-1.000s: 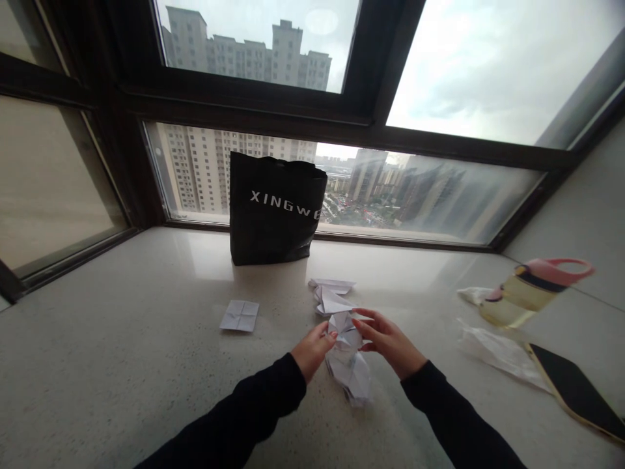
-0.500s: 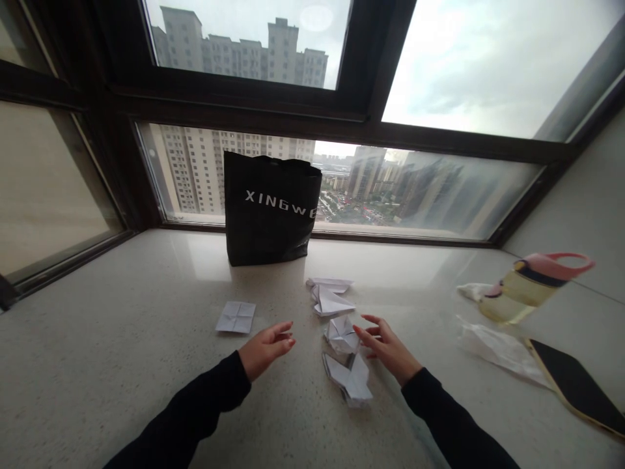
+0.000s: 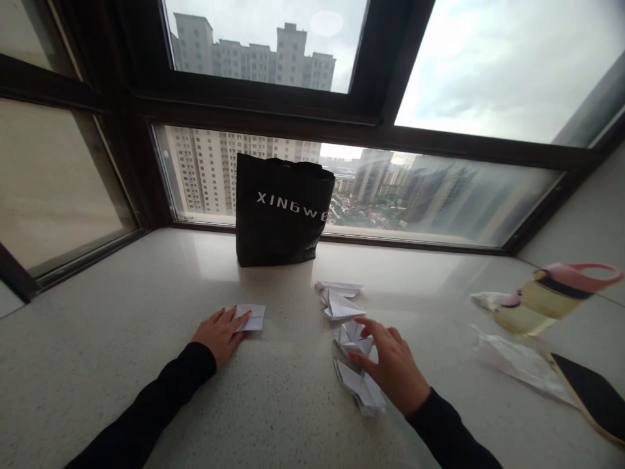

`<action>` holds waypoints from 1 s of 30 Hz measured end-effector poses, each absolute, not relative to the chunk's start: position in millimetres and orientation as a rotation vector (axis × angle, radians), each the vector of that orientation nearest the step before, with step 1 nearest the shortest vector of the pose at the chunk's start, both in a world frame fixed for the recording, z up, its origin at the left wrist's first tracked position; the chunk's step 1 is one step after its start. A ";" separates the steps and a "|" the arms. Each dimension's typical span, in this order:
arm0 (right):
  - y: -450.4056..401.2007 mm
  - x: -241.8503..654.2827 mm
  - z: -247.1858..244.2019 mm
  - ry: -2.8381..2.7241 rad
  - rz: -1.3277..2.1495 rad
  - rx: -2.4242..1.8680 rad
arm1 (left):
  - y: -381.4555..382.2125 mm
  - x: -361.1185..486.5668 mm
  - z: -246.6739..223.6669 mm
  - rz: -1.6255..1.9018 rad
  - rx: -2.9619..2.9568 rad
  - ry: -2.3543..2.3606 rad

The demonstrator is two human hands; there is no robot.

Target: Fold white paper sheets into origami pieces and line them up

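Observation:
On the left, my left hand (image 3: 219,334) lies flat with its fingers spread, fingertips over the left part of a folded white paper square (image 3: 256,318). My right hand (image 3: 392,363) is at a folded paper piece (image 3: 350,334), thumb and index finger apart at its right side; whether they grip it is unclear. Just below sits another folded paper (image 3: 359,385), partly behind the right thumb and palm. Above are a pointed folded paper (image 3: 340,305) and a narrow one (image 3: 342,287), close together.
A black bag (image 3: 283,218) stands upright against the window. To the right are a yellow bottle with a pink lid (image 3: 554,296), crumpled white tissue (image 3: 520,361) and a phone (image 3: 593,394), all on the pale speckled sill (image 3: 209,423).
My left hand has moved left onto the paper square. My right hand has come over the right side of the folded paper piece. The view has shifted slightly.

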State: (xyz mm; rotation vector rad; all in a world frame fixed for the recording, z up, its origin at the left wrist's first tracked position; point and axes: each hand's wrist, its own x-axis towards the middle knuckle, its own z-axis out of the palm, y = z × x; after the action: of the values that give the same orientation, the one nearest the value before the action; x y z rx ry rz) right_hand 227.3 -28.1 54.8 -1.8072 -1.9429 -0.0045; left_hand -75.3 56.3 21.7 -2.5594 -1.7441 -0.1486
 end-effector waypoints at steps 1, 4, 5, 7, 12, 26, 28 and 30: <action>-26.6 226.0 52.8 -1.942 -0.015 -1.839 | 53.7 -73.7 24.3 -0.149 -2.543 -1.731; -22.1 224.3 45.2 -1.908 -0.047 -1.863 | 47.1 -70.9 32.8 -0.151 -2.503 -1.690; -20.9 224.2 42.9 -1.895 -0.057 -1.866 | 45.2 -70.3 35.4 -0.159 -2.498 -1.684; -19.4 224.5 40.3 -1.876 -0.072 -1.873 | 41.2 -68.4 40.2 -0.227 -2.520 -1.686; -22.7 225.5 53.6 -1.820 -0.069 -1.811 | 24.7 -54.6 51.9 -0.845 -2.778 -1.642; -55.1 137.4 57.9 -1.175 0.944 -1.246 | -18.1 -18.0 54.2 -2.407 -3.086 -2.234; -56.4 134.0 53.6 -1.148 1.067 -1.137 | -22.4 -16.0 51.7 -2.489 -3.126 -2.159; -57.9 132.9 51.0 -1.128 1.195 -1.036 | -27.4 -13.5 50.5 -2.548 -3.238 -2.012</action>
State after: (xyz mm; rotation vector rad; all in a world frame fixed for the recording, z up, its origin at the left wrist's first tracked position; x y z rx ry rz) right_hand 132.9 -57.9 51.0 -1.0359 -1.1283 1.1948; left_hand -13.5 -27.4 50.5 -3.2383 -2.0116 -2.5484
